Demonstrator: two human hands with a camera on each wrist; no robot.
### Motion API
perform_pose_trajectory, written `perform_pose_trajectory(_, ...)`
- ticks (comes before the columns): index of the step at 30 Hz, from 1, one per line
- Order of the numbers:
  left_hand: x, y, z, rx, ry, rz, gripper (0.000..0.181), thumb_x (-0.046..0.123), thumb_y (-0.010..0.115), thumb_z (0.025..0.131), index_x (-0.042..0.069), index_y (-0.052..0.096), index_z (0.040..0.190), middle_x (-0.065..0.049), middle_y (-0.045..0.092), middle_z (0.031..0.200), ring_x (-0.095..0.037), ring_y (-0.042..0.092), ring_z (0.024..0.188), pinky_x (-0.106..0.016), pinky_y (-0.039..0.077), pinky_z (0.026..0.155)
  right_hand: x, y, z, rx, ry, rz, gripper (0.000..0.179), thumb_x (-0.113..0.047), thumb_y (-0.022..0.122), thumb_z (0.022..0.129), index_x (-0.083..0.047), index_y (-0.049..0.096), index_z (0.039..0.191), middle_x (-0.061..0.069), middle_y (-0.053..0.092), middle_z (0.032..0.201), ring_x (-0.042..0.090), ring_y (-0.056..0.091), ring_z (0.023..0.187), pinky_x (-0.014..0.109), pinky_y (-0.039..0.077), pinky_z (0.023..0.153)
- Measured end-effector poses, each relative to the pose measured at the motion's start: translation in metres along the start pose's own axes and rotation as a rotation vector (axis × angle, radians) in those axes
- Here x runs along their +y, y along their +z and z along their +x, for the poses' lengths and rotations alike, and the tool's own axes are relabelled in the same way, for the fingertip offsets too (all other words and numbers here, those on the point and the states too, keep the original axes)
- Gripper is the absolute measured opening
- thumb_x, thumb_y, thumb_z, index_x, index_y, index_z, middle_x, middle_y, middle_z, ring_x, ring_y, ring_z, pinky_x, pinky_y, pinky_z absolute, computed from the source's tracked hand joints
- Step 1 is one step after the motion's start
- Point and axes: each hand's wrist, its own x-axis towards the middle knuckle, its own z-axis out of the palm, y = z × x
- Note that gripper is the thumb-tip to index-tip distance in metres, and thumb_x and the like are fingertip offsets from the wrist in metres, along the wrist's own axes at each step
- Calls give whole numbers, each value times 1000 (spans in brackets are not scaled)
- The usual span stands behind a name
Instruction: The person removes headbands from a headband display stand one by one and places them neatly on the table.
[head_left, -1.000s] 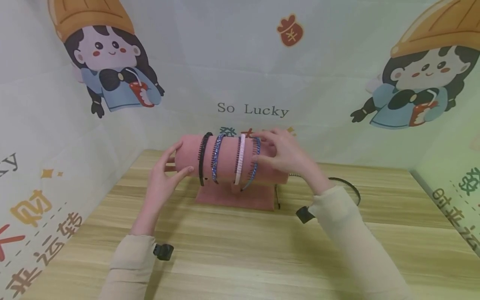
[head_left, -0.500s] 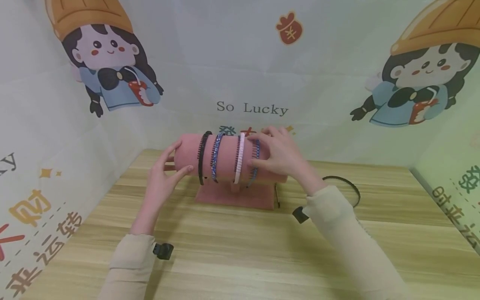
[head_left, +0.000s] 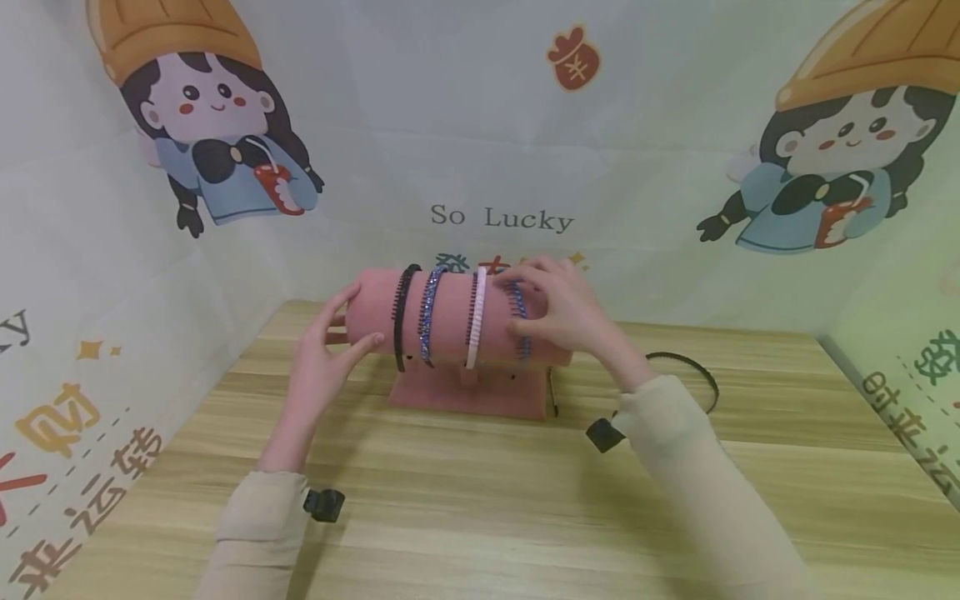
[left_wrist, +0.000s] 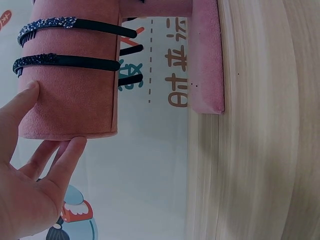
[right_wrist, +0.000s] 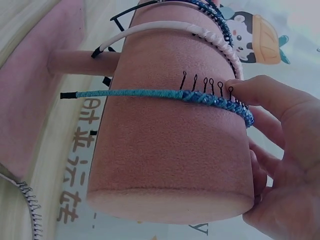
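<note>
A pink plush roll on a stand, a headband stand (head_left: 450, 321), carries a black headband (head_left: 402, 321), a blue-and-silver glittery headband (head_left: 428, 317) and a white wrapped headband (head_left: 476, 321). Nearer its right end sits a blue braided headband (right_wrist: 210, 98) with wire-loop teeth. My left hand (head_left: 321, 362) holds the roll's left end, thumb on the front and fingertips at the end face (left_wrist: 70, 136). With thumb and fingers my right hand (head_left: 573, 308) grips the blue headband along its upper part; in the right wrist view some fingers are hidden behind the roll.
On the wooden table (head_left: 480, 500), a thin black hair hoop (head_left: 693, 367) lies right of the stand, partly behind my right forearm. A thin dark rod-like piece (head_left: 553, 392) shows beside the stand's base. Printed cloth (head_left: 375, 150) hangs behind and at both sides.
The blue headband has shifted right along the roll, away from the white one, and its tilted lower end has come upright. My right hand moved with it; my left hand stayed put.
</note>
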Motion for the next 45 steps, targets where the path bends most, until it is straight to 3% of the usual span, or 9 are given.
perform_pose_trajectory(11, -1, -1, -2, -3, -12, -4, 73, 33, 71, 91, 51, 31, 149, -17, 51, 145, -39, 56, 116, -53, 51, 91, 2, -7, -5, -59, 14, 149, 58, -10, 75, 83, -20, 57, 137, 10, 52, 134, 26, 45, 121, 50, 41, 102)
perform_pose_trajectory(19, -1, -2, -3, 1, 3, -1, 72, 35, 71, 91, 51, 32, 149, -18, 53, 143, -39, 57, 115, -53, 50, 91, -1, -13, -9, -82, -2, 123, 73, -9, 75, 83, -11, 42, 148, 13, 55, 130, 27, 52, 116, 46, 47, 100)
perform_pose_trajectory(26, -2, -2, -3, 6, 19, 2, 72, 33, 71, 91, 49, 32, 150, -19, 55, 140, -39, 58, 113, -52, 51, 89, -13, -17, -11, -96, 109, 174, 82, -5, 75, 82, -10, 33, 152, 13, 59, 120, 26, 60, 105, 41, 54, 90)
perform_pose_trajectory(30, -3, -1, -3, 7, 20, 4, 72, 33, 71, 91, 50, 32, 150, -19, 55, 140, -39, 59, 112, -50, 52, 87, -19, -18, -14, -84, 183, 149, 77, -7, 74, 85, -12, 35, 152, 12, 59, 115, 25, 60, 96, 35, 54, 76)
perform_pose_trajectory(36, -2, 0, -2, 6, 17, 9, 72, 32, 71, 91, 48, 33, 150, -17, 54, 142, -38, 59, 112, -49, 53, 86, -18, -17, -16, -30, 248, 131, 71, -9, 72, 86, -10, 39, 148, 11, 60, 105, 23, 59, 88, 30, 52, 67)
perform_pose_trajectory(45, -2, 0, 0, 12, 19, 16, 72, 33, 71, 91, 49, 33, 150, -18, 55, 140, -39, 59, 112, -50, 53, 86, -20, -21, -19, 44, 285, 137, 60, -9, 70, 85, -10, 49, 141, 10, 64, 102, 24, 65, 89, 31, 55, 67)
